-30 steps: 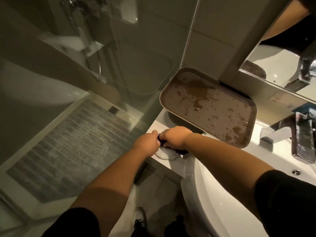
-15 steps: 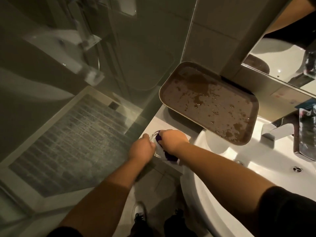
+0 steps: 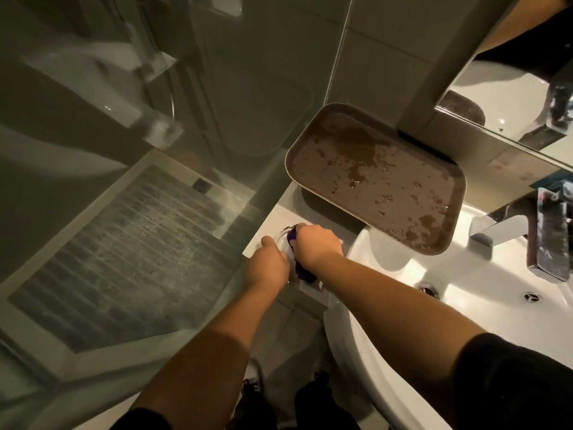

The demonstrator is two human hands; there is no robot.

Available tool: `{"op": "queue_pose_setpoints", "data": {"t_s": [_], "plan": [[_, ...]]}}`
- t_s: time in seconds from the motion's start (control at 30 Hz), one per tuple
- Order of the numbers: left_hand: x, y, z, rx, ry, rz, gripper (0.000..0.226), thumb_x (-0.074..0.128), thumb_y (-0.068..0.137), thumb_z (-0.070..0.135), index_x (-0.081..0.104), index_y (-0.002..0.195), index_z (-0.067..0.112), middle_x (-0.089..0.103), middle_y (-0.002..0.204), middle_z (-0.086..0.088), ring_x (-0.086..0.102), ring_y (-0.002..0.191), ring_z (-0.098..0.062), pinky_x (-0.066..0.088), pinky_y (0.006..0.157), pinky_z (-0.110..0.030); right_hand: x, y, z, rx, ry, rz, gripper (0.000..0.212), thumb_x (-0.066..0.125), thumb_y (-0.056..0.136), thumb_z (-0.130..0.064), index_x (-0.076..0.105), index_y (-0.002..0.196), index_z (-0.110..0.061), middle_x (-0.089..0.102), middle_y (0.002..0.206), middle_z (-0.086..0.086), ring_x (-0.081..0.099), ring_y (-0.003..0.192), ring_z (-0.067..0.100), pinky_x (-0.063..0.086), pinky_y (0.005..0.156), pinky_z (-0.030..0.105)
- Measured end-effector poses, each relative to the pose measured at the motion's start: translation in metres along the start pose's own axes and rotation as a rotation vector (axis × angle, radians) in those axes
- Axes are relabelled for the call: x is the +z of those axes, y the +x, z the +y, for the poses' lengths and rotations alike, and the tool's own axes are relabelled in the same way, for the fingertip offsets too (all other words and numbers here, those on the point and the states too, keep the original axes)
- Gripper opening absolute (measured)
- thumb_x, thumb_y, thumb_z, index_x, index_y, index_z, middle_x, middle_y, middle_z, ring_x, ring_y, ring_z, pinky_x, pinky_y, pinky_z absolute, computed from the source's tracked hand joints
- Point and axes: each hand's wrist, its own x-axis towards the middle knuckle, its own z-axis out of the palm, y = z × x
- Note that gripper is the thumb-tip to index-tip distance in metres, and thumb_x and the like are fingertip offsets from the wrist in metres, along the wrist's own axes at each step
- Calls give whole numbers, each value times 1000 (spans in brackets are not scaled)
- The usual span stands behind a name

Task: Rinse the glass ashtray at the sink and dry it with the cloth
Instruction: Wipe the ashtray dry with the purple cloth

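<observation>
The clear glass ashtray is held on edge over the white ledge left of the sink. My left hand grips its near rim. A purple cloth is bunched under my right hand, which presses it into the ashtray. Most of the ashtray is hidden by both hands. The chrome faucet stands at the right, with no water running that I can see.
A wet brown tray leans against the wall behind the basin's left corner. A glass shower screen stands on the left over a grey mat. A mirror hangs at upper right. My shoes show on the floor below.
The ashtray has tipped up from lying flat to standing on edge between my hands. My right hand keeps working the cloth inside it; the view shifted slightly.
</observation>
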Motion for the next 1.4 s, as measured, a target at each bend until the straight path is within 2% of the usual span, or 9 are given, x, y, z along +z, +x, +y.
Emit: {"op": "queue_pose_setpoints", "data": {"t_s": [0.1, 0.23, 0.33, 0.63, 0.77, 0.87, 0.97, 1.23, 1.4], "plan": [[-11, 6, -5, 49, 20, -42, 28, 38, 99, 22, 43, 117, 2, 64, 112, -19, 62, 102, -37, 47, 76, -38, -3, 5, 4, -92, -57, -55, 26, 60, 93, -19, 57, 118, -15, 67, 106, 10, 66, 93, 31, 53, 78, 39], [-35, 27, -1, 235, 154, -92, 27, 40, 99, 28, 45, 113, 6, 64, 109, -19, 59, 92, -37, 41, 67, -35, -17, 12, 13, -259, -201, -91, 16, 54, 93, -26, 57, 108, -22, 66, 99, 6, 63, 86, 30, 50, 68, 36], [-35, 33, 8, 269, 190, -118, 23, 40, 97, 23, 46, 113, 6, 63, 108, -18, 60, 92, -37, 39, 65, -36, -27, 15, 17, -346, -259, -101, 22, 53, 96, -28, 58, 118, -25, 65, 103, 5, 64, 88, 29, 56, 77, 40], [-7, 8, 9, 14, 14, -32, 27, 40, 99, 20, 41, 120, 3, 65, 109, -18, 63, 98, -37, 45, 70, -37, -8, 2, 3, 73, 46, -26, 16, 61, 91, -12, 62, 106, -9, 68, 102, 12, 66, 93, 33, 46, 68, 34], [-12, 19, 5, 65, 12, -41, 28, 39, 98, 23, 44, 117, 3, 64, 110, -21, 61, 99, -38, 49, 78, -41, -15, 9, 9, -69, -52, -82, 24, 53, 96, -20, 60, 118, -15, 67, 103, 9, 65, 90, 30, 52, 72, 37], [-28, 36, 6, 192, 112, -82, 24, 38, 99, 24, 44, 112, 5, 64, 107, -22, 60, 95, -38, 45, 69, -38, -24, 15, 12, -258, -179, -134, 23, 52, 95, -25, 60, 117, -27, 65, 94, 3, 63, 85, 28, 46, 67, 34], [-34, 40, 10, 275, 186, -134, 19, 38, 99, 19, 43, 111, 6, 62, 106, -20, 59, 93, -38, 39, 63, -37, -30, 20, 14, -340, -239, -127, 20, 55, 95, -27, 60, 114, -30, 63, 90, 0, 63, 82, 25, 53, 70, 35], [-9, 10, 7, 3, -2, -26, 27, 39, 99, 18, 39, 121, 2, 64, 111, -19, 62, 101, -38, 47, 75, -40, -5, 10, -5, 23, 46, 15, 23, 56, 96, -17, 56, 117, -9, 67, 106, 12, 66, 94, 33, 44, 67, 34], [-18, 17, 6, 28, 75, -45, 32, 39, 100, 24, 42, 125, 4, 63, 116, -19, 60, 106, -37, 47, 78, -40, -15, 16, 3, -108, -30, -98, 25, 51, 97, -23, 57, 119, -14, 67, 108, 11, 63, 95, 32, 43, 68, 35]]}}
